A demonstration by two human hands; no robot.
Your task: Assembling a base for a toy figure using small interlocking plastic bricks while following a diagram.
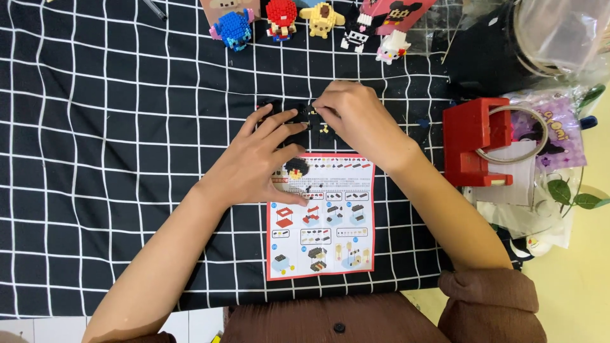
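My left hand lies flat, fingers spread, with its fingertips on small black building bricks on the black cloth with a white grid. My right hand is curled over the same bricks from the right, fingertips pinching them; what lies under it is hidden. An instruction sheet with a red border and step pictures lies just below both hands, its top left corner under my left hand.
Several finished small brick figures stand along the far edge: blue, red, yellow, black-and-white, white. A red tape dispenser sits at right beside plastic bags and a green leaf.
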